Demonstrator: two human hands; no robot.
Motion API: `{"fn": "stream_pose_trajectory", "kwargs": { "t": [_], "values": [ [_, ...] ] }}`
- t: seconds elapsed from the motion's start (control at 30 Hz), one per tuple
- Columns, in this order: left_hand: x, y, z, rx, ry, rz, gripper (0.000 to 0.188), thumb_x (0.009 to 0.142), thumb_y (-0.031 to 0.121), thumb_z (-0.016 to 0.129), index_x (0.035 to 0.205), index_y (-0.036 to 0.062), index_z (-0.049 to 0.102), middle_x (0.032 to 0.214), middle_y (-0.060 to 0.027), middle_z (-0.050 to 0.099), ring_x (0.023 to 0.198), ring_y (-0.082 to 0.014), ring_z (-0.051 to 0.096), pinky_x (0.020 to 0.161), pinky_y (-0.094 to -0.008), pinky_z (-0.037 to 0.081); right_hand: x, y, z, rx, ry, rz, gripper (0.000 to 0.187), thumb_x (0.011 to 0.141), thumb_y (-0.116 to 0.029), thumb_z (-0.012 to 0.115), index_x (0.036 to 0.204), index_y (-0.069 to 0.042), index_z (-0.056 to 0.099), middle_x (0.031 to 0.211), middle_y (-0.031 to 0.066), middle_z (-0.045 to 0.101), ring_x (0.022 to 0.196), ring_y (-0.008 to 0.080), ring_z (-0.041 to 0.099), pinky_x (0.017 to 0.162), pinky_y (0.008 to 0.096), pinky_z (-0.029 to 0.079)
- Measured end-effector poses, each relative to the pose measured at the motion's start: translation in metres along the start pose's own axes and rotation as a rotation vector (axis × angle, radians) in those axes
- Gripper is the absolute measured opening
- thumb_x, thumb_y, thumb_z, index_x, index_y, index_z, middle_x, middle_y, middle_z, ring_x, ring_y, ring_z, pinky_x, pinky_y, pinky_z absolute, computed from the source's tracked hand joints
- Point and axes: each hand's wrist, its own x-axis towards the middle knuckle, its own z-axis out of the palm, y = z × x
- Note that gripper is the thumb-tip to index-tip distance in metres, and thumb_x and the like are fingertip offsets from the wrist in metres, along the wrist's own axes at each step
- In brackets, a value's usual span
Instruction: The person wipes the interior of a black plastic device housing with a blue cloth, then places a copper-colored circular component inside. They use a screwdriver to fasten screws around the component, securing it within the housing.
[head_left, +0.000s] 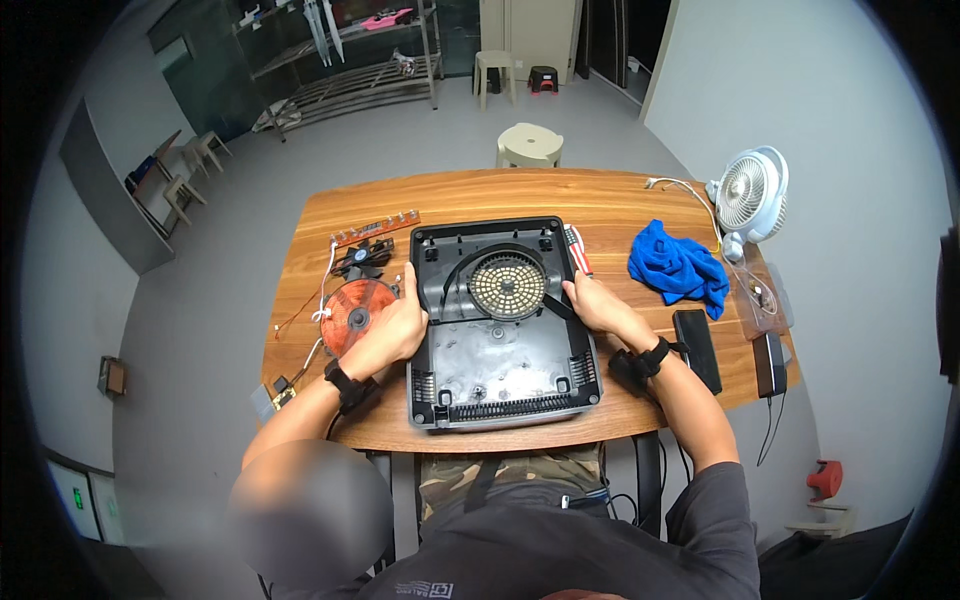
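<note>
A black plastic appliance housing (500,345), apparently the shell of an induction cooker, lies at the front middle of the table with its underside up. It has a round vent grille (508,286), slotted corners and small feet. My left hand (405,322) grips its left edge, thumb along the side. On the opposite edge my right hand (598,302) holds the housing, its fingers partly hidden. Close to my left hand lie a copper-red coil (356,312), a small black fan (365,258) and a narrow circuit strip (378,228). A red-and-white striped item (577,252) shows beside the right edge.
Right on the wooden table (470,190) are a crumpled blue cloth (680,268), a phone (697,350), a white desk fan (752,200), a clear box (760,300) and a black box (769,365). A small board (282,392) lies front left. A stool (530,145) stands behind the table.
</note>
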Motion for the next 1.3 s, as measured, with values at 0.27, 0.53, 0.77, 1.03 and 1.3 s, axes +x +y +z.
{"fn": "stream_pose_trajectory", "kwargs": {
  "t": [0.27, 0.53, 0.77, 1.03, 1.3],
  "values": [
    [0.0, -0.009, 0.011, 0.078, 0.086, 0.129, 0.086, 0.092, 0.012, 0.049, 0.15, -0.021, -0.006, 0.076, -0.0317, 0.063, 0.069, -0.0486, 0.063, 0.067, -0.0551, 0.05, -0.003, -0.005, -0.003, -0.023, -0.011, 0.024, 0.042, 0.107, -0.033, 0.045, 0.104, 0.008, 0.052, 0.097, 0.0397, 0.064, 0.098, 0.0549, 0.062, 0.085, 0.0585, 0.048],
    [0.004, -0.008, 0.01, 0.066, 0.043, 0.044, 0.087, 0.094, 0.015, 0.046, 0.151, -0.0166, -0.01, 0.081, -0.0333, 0.065, 0.074, -0.05, 0.065, 0.072, -0.057, 0.051, -0.001, 0.001, -0.001, 0.008, 0.012, 0.007, 0.041, 0.108, -0.033, 0.043, 0.106, 0.007, 0.053, 0.1, 0.0381, 0.065, 0.1, 0.0537, 0.062, 0.086, 0.0582, 0.048],
    [0.004, -0.007, -0.001, 0.04, -0.037, -0.031, 0.085, 0.096, 0.02, 0.042, 0.154, -0.0103, -0.011, 0.091, -0.0378, 0.066, 0.086, -0.0516, 0.066, 0.084, -0.0562, 0.05, 0.0, 0.002, 0.001, -0.002, 0.002, 0.025, 0.041, 0.107, -0.033, 0.044, 0.108, 0.007, 0.054, 0.105, 0.0376, 0.065, 0.104, 0.053, 0.062, 0.089, 0.058, 0.048],
    [-0.001, -0.004, -0.011, 0.02, -0.071, -0.06, 0.087, 0.102, 0.036, 0.046, 0.158, -0.0005, -0.01, 0.099, -0.0397, 0.066, 0.096, -0.051, 0.067, 0.093, -0.0538, 0.05, -0.003, 0.001, 0.0, -0.035, 0.021, 0.035, 0.041, 0.107, -0.033, 0.045, 0.107, 0.006, 0.055, 0.102, 0.0373, 0.066, 0.103, 0.0527, 0.063, 0.088, 0.0585, 0.048],
    [-0.006, -0.046, -0.034, -0.146, 0.07, -0.042, 0.072, 0.105, 0.044, 0.048, 0.159, 0.0016, 0.024, 0.132, -0.0284, 0.063, 0.132, -0.0382, 0.056, 0.111, -0.0424, 0.042, 0.001, 0.005, 0.003, -0.013, 0.044, 0.012, 0.04, 0.106, -0.032, 0.046, 0.106, 0.007, 0.055, 0.098, 0.0381, 0.065, 0.099, 0.0541, 0.063, 0.087, 0.0593, 0.048]
  ]
}}
